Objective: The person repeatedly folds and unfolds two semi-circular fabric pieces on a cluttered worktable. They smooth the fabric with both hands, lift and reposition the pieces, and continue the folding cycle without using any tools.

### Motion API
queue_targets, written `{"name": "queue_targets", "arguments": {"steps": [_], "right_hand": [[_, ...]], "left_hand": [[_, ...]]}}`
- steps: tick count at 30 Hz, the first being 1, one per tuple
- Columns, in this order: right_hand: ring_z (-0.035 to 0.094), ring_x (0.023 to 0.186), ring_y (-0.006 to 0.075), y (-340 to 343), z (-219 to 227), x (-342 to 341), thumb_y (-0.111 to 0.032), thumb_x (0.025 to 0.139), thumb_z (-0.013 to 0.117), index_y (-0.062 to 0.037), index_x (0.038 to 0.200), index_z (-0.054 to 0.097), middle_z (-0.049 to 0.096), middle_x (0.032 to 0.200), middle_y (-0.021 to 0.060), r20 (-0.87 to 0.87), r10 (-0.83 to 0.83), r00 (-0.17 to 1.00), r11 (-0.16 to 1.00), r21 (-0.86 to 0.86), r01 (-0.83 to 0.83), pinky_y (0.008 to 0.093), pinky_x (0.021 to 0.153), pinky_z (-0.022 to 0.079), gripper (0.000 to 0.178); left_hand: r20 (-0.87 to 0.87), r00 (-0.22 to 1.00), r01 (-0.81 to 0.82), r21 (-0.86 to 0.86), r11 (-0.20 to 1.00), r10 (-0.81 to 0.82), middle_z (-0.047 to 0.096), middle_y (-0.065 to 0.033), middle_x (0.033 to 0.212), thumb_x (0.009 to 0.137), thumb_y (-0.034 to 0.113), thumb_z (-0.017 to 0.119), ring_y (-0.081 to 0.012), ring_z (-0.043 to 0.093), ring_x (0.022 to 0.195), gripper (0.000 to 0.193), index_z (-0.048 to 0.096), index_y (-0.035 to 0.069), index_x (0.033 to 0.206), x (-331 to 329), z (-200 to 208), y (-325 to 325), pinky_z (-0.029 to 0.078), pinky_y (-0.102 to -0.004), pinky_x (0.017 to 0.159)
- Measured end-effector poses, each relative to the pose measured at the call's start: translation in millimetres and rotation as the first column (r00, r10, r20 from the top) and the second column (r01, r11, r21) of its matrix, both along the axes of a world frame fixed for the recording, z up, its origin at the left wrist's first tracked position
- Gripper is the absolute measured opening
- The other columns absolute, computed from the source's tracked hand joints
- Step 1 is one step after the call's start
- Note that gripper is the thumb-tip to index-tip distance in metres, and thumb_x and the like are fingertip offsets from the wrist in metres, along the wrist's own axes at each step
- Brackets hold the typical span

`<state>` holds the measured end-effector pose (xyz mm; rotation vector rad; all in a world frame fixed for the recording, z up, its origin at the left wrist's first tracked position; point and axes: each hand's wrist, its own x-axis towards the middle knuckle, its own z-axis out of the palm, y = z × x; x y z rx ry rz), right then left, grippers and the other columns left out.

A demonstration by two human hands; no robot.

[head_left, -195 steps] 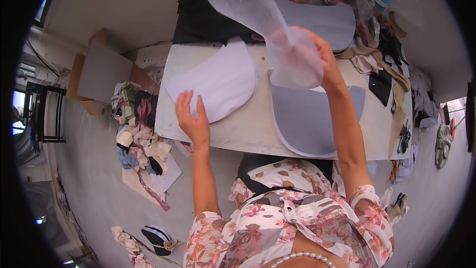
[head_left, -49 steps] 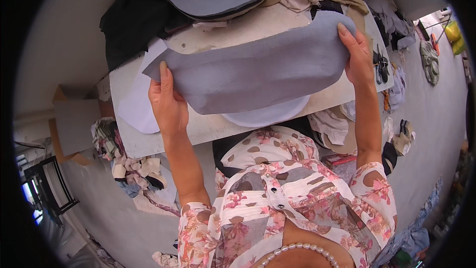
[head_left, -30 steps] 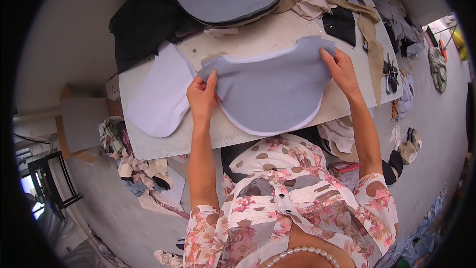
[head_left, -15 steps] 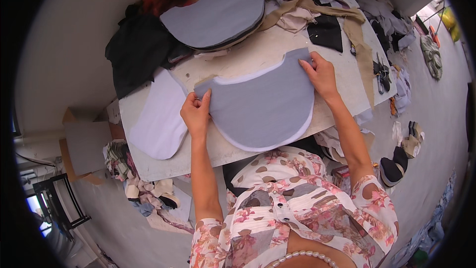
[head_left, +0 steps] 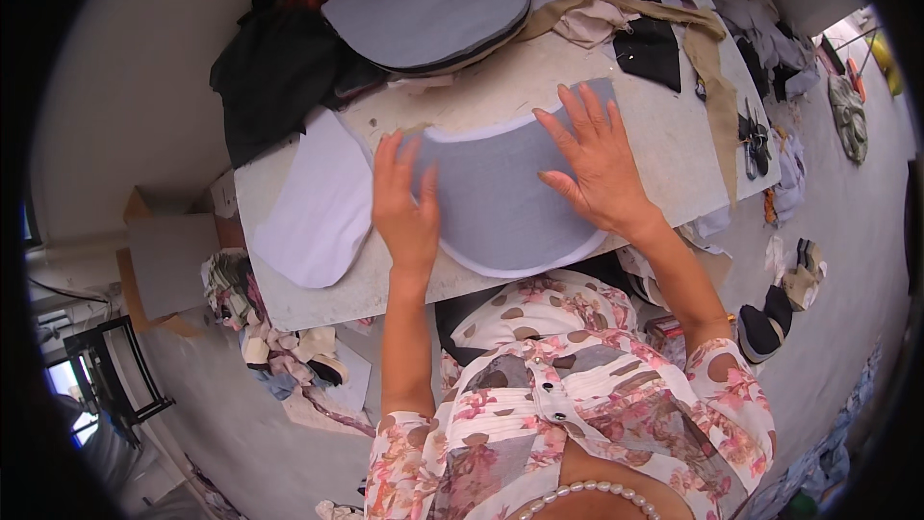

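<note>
A curved grey fabric piece [head_left: 500, 188] lies flat on the pale table in front of me, with a white layer showing along its upper and lower edges. My right hand [head_left: 602, 169] rests spread over its right end, fingers apart. At the left end is my left hand [head_left: 406, 202], its fingers stretched out and slightly blurred by motion. Neither hand grips the cloth. Just left of my left hand lies a curved white fabric piece [head_left: 318, 202].
A stack of grey curved pieces [head_left: 438, 10] sits at the table's far side. Black cloth [head_left: 274, 77] is heaped at the far left. A tan strip [head_left: 707, 87] and scissors [head_left: 756, 140] lie at the right. Fabric scraps [head_left: 274, 351] and shoes [head_left: 765, 323] are on the floor.
Both hands have let go of the grey piece's upper corners and now lie opened over its ends. The right hand has moved inward.
</note>
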<state>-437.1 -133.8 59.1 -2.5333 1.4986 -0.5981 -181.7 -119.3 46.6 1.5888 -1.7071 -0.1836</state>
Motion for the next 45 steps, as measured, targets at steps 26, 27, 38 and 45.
{"name": "queue_targets", "arguments": {"steps": [26, 27, 38, 45], "right_hand": [[0.06, 0.074, 0.0221, -10.9, 0.2, 231.4, -0.01, 0.077, 0.073, -0.0049, 0.086, 0.066, 0.064, 0.077, 0.0079, 0.603, 0.459, 0.653, 0.834, -0.039, -0.55, 0.0333, 0.062, 0.048, 0.013], [0.059, 0.078, 0.0234, -9.4, -8.7, 254.4, -0.018, 0.077, 0.073, -0.0058, 0.086, 0.065, 0.063, 0.078, 0.0079, 0.521, 0.493, 0.697, 0.819, -0.007, -0.574, 0.0353, 0.065, 0.048, 0.017], [0.061, 0.083, 0.0307, -13.5, -46.8, 317.0, -0.012, 0.079, 0.061, -0.0042, 0.079, 0.067, 0.065, 0.081, 0.0124, 0.291, 0.536, 0.792, 0.801, 0.122, -0.586, 0.0425, 0.069, 0.049, 0.009], [0.062, 0.074, 0.0221, -34.0, -36.3, 306.5, -0.016, 0.081, 0.058, -0.0037, 0.083, 0.066, 0.065, 0.077, 0.0097, 0.449, 0.383, 0.807, 0.735, 0.382, -0.561, 0.0348, 0.066, 0.049, 0.015]], "left_hand": [[-0.363, 0.878, -0.432, -0.319, 0.844, 0.312, 0.061, -0.0153, 0.121, 0.094, 0.011, 0.048, -0.0351, 0.048, 0.125, 0.025, 0.06, 0.0, 0.113, 80.1, -7.3, 80.9, 0.035, -0.0427, 0.105], [-0.451, 0.808, -0.538, -0.3, 0.788, 0.379, 0.062, -0.0149, 0.12, 0.098, 0.013, 0.045, -0.0313, 0.049, 0.124, 0.027, 0.06, -0.002, 0.115, 95.9, -6.5, 87.2, 0.036, -0.04, 0.104], [-0.567, 0.562, -0.735, -0.009, 0.678, 0.602, 0.062, -0.0121, 0.12, 0.1, 0.023, 0.045, -0.0236, 0.052, 0.118, 0.033, 0.06, 0.0, 0.119, 191.7, -32.9, 102.2, 0.036, -0.0334, 0.101], [0.269, 0.714, -0.69, 0.11, 0.716, 0.647, 0.034, -0.017, 0.148, 0.093, 0.028, 0.051, -0.0323, 0.024, 0.141, 0.051, 0.044, 0.006, 0.139, 204.0, -75.9, 90.3, 0.012, -0.0602, 0.11]]}}
